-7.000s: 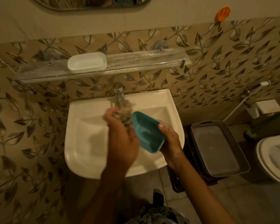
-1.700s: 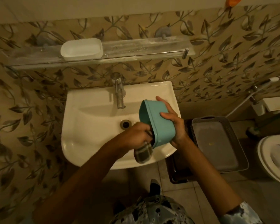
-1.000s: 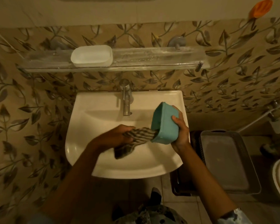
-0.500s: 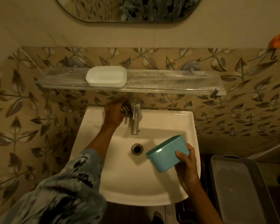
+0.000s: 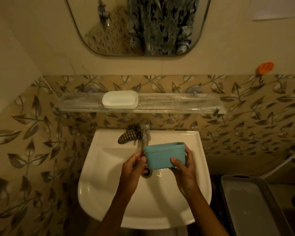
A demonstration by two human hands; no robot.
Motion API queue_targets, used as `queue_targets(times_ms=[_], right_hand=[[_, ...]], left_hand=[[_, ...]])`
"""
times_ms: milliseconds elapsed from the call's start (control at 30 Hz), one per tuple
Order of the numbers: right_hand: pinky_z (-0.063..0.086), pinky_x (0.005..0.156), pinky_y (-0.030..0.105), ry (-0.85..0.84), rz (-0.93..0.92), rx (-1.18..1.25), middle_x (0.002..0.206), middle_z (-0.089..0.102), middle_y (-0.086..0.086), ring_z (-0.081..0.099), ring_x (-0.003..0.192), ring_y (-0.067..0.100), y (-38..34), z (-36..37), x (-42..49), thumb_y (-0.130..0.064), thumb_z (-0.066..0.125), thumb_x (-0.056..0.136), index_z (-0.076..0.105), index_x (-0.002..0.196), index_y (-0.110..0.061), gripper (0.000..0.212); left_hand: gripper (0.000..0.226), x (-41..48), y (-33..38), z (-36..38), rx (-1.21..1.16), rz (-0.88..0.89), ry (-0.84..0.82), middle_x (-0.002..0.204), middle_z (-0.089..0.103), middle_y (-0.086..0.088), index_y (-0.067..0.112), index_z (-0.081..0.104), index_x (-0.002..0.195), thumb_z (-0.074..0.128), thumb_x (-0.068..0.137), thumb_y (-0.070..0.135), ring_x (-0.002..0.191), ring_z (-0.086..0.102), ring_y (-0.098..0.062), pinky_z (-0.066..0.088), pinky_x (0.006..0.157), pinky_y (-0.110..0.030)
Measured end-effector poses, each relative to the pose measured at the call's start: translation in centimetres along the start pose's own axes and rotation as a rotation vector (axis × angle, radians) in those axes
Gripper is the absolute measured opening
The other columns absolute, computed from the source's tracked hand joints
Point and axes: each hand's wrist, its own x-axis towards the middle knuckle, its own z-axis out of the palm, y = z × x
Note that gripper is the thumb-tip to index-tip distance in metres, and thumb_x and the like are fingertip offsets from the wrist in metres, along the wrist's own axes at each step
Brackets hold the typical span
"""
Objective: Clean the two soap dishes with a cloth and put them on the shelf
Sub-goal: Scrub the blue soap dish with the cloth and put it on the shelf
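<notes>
The blue soap dish [image 5: 164, 155] is up in the air over the sink [image 5: 109, 184], held between two hands, with its open top facing up and tipped a bit away. The right hand [image 5: 184, 169] wraps the right end, thumb on the front wall and fingers curled around behind. The left hand [image 5: 133, 167] is at the left end with fingers bent; it seems to touch the dish's corner, but I cannot tell how tightly it grips. The checked cloth [image 5: 129, 136] lies on the back of the sink just beside the tap [image 5: 144, 132], so the wiping looks done and the next job is likely to put this dish away. The white soap dish [image 5: 120, 99] already sits on the glass shelf [image 5: 177, 103] above, left of the middle. A good way is to keep the dish level, lift it straight up past the tap without bumping it, and set it down softly on the bare part of the shelf to the right of the white one. The shelf has a low rail at the front, so the dish should go over it, not into it. Let go only when it sits flat.
</notes>
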Motion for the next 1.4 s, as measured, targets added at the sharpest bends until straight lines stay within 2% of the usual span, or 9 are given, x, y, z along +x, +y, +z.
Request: queue_targets(times_ms=[67, 133, 267, 467, 567, 667, 833, 1000, 1400], right_hand=[[0.056, 0.086, 0.045, -0.060, -0.068, -0.143, 0.133, 0.050, 0.010, 0.056, 0.118, 0.029, -1.0, 1.2, 0.1, -0.014, 0.078, 0.064, 0.041, 0.139, -0.028, 0.084], [0.053, 0.094, 0.048, -0.125, -0.149, -0.323, 0.136, 0.052, 0.002, 0.052, 0.125, 0.023, -2.4, 2.1, 0.3, -0.015, 0.078, 0.067, 0.044, 0.136, -0.032, 0.079], [0.045, 0.106, 0.042, -0.176, -0.288, -0.620, 0.135, 0.056, -0.002, 0.051, 0.126, 0.011, -6.1, 3.6, 1.1, -0.009, 0.082, 0.070, 0.044, 0.138, -0.021, 0.079], [0.051, 0.091, 0.017, -0.170, -0.504, -0.735, 0.122, 0.063, -0.011, 0.060, 0.115, 0.002, -11.9, 6.1, 2.7, -0.004, 0.084, 0.065, 0.050, 0.135, -0.013, 0.079], [0.054, 0.089, 0.021, -0.163, -0.511, -0.715, 0.119, 0.064, -0.002, 0.063, 0.112, 0.008, -14.1, 7.6, 5.0, 0.004, 0.083, 0.063, 0.050, 0.132, -0.011, 0.078], [0.055, 0.080, 0.018, -0.197, -0.499, -0.760, 0.111, 0.064, -0.008, 0.066, 0.101, 0.001, -15.8, 8.6, 7.5, 0.010, 0.079, 0.065, 0.051, 0.125, -0.027, 0.076], [0.056, 0.087, 0.025, -0.206, -0.487, -0.830, 0.114, 0.064, 0.003, 0.063, 0.105, 0.017, -16.6, 9.2, 10.4, 0.014, 0.075, 0.065, 0.050, 0.125, -0.018, 0.072], [0.052, 0.096, 0.043, -0.227, -0.433, -0.904, 0.124, 0.061, 0.016, 0.060, 0.114, 0.028, -16.0, 9.3, 11.7, 0.015, 0.075, 0.066, 0.049, 0.131, -0.003, 0.071], [0.052, 0.096, 0.045, -0.187, -0.402, -0.965, 0.125, 0.062, 0.016, 0.061, 0.113, 0.027, -14.5, 9.3, 11.3, 0.008, 0.078, 0.067, 0.050, 0.131, -0.003, 0.070]], left_hand=[[0.056, -0.4, 1.7, 0.1, -0.050, 0.004, -0.007, 0.114, 0.069, 0.001, 0.022, 0.058, 0.125, 0.062, 0.078, 0.053, 0.106, 0.066, -0.013, 0.057, 0.084, -0.037], [0.059, -0.2, 3.6, -0.1, -0.033, 0.047, 0.065, 0.113, 0.070, 0.000, 0.020, 0.060, 0.123, 0.064, 0.074, 0.054, 0.106, 0.066, -0.014, 0.057, 0.085, -0.036], [0.046, 1.3, 7.6, -0.5, 0.023, 0.183, 0.149, 0.106, 0.068, 0.010, 0.024, 0.060, 0.117, 0.070, 0.074, 0.039, 0.096, 0.066, 0.003, 0.053, 0.067, -0.012], [0.051, 3.7, 13.5, 0.0, 0.060, 0.317, 0.103, 0.100, 0.064, 0.018, 0.026, 0.055, 0.124, 0.074, 0.077, 0.024, 0.088, 0.064, 0.012, 0.051, 0.065, -0.008], [0.064, 5.8, 16.2, 0.3, 0.102, 0.366, 0.159, 0.111, 0.061, 0.004, 0.014, 0.049, 0.133, 0.076, 0.075, 0.023, 0.096, 0.064, -0.005, 0.054, 0.075, -0.019], [0.059, 8.3, 18.4, 0.7, 0.176, 0.388, 0.181, 0.116, 0.065, -0.005, 0.009, 0.053, 0.130, 0.076, 0.076, 0.019, 0.098, 0.064, -0.014, 0.053, 0.079, -0.024], [0.041, 11.5, 18.9, 0.7, 0.378, 0.416, 0.177, 0.109, 0.070, -0.011, 0.005, 0.063, 0.118, 0.073, 0.079, 0.015, 0.081, 0.062, -0.007, 0.045, 0.058, -0.002], [0.037, 12.3, 18.3, 0.5, 0.514, 0.367, 0.160, 0.109, 0.071, -0.011, 0.008, 0.065, 0.115, 0.072, 0.080, 0.017, 0.084, 0.063, -0.014, 0.051, 0.071, -0.024], [0.033, 12.1, 18.1, 0.6, 0.774, 0.329, 0.172, 0.100, 0.072, -0.015, 0.004, 0.069, 0.106, 0.070, 0.081, 0.025, 0.089, 0.066, -0.026, 0.056, 0.076, -0.040]])
